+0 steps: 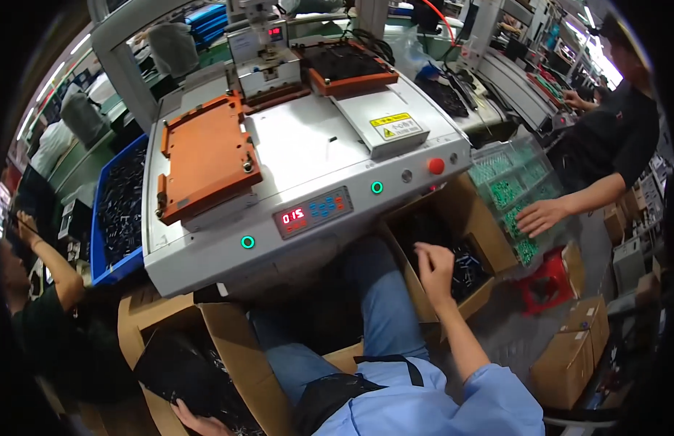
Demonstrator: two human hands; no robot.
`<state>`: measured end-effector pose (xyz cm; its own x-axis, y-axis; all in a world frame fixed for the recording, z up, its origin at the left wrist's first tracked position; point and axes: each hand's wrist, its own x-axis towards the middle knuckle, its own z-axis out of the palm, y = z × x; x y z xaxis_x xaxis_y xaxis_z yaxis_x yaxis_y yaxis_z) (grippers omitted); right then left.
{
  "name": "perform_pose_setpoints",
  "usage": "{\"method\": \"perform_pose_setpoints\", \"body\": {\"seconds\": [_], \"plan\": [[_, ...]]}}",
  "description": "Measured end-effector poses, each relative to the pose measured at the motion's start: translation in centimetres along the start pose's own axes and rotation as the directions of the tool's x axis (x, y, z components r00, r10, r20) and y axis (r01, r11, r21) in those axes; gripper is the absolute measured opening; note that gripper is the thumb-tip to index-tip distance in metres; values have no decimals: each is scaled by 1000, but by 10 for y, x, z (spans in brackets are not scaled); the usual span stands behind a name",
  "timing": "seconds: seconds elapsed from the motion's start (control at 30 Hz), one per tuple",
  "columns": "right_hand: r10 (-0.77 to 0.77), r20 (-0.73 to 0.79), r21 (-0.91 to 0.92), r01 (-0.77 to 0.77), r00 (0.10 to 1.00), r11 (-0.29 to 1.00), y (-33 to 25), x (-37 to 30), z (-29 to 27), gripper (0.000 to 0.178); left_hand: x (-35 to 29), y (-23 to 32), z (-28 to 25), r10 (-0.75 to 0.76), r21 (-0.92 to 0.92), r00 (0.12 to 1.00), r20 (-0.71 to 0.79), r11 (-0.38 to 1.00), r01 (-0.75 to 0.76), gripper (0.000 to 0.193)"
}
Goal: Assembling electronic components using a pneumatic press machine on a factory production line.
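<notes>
Blue bin [119,272]'s loaded with small dark parts [122,211]; right cardboard box [486,218] has dark pieces [465,267], left cardboard box [242,356] has black material [170,367]; left hand [196,421]'s down by that black material, right hand [435,270]'s over its box, fingers curled; honestly can't tell if either's gripping anything.

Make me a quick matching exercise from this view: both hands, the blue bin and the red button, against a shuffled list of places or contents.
Column one:
1. Left hand
2. Right hand
3. Blue bin
4. Red button

Column two:
A. Filled with small dark parts
B. At the right-hand box
C. On the front of the machine
D. At the left-hand box

Pairs: 1-D, 2-B, 3-A, 4-C.
</notes>
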<state>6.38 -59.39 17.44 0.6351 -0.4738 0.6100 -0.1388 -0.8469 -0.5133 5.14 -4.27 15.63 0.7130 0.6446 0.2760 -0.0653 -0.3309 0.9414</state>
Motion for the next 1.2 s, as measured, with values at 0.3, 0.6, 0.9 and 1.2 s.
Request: {"method": "perform_pose_setpoints", "body": {"seconds": [0.3,0.6,0.9,1.2], "plan": [[198,311,-367,-74,930,927,115,-22,-53,17,-55,51,136,-387,-212,407,828,455,865,34],[212,429,-461,11,878,887,126,-26,-52,19,-89,61,191,-217,69,40,975,473,878,41],[180,456,-410,26,871,912,121,-20,-50,11,-86,47,181,-166,103,-90,982,73,992,48],[87,448,-321,69,890,944,117,-20,-46,15,-84,53,187,292,105,-60,955,-140,985,53]]}}
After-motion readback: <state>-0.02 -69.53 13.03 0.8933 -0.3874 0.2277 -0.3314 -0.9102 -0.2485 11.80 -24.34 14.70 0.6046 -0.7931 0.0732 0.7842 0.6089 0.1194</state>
